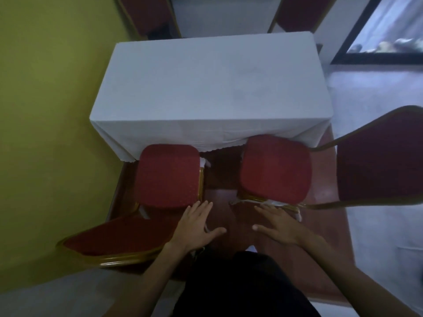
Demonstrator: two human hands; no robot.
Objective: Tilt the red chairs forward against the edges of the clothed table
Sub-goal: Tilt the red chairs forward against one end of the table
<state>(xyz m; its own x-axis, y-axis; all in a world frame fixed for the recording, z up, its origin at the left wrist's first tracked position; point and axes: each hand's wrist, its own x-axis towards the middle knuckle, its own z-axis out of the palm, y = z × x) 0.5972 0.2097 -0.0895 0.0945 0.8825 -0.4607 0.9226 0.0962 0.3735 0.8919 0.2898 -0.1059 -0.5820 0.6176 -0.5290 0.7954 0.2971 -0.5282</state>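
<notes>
A table under a white cloth [206, 88] stands ahead of me. Two red chairs with gold frames face its near edge: the left chair [168, 176] and the right chair [274, 168], both upright on their legs. The left chair's backrest [114, 239] spreads toward the lower left, the right chair's backrest [380, 154] toward the right. My left hand [194, 227] hovers with straight fingers by the inner rear corner of the left chair's seat. My right hand [279, 225] is spread flat behind the right chair's seat. Neither hand holds anything.
A yellow-green wall [45, 110] runs close along the left. Two more red chairs [146, 14] [297, 12] lean at a second white table [222, 17] beyond. A dark-framed glass door [377, 37] is at the upper right. Red-brown floor lies between the chairs.
</notes>
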